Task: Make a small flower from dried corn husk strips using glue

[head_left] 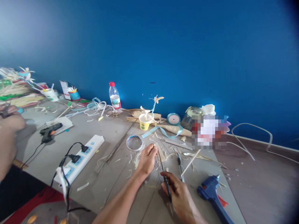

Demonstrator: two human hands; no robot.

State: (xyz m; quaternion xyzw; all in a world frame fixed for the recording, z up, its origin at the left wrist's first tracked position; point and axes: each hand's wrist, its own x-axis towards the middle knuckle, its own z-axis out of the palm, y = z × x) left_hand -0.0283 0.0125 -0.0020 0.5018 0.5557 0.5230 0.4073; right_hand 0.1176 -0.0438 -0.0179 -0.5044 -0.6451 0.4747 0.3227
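Observation:
My left hand is closed in a pinch on a pale, flat piece of dried husk above the table. In my right hand is a slim pointed tool with a black handle, its narrow dark blade reaching up to the husk beside my left fingertips. Whether it is a knife or scissors I cannot tell. Husk scraps lie scattered around both hands. Just beyond my left hand rests a roll of tape. A thin black-handled tool and a pale stick lie right of the hands.
A blue glue gun lies at the right, a black glue gun at the left. Cables run from a white power strip. Behind stand a yellow cup with a husk flower and a bottle. Another person's hand is far left.

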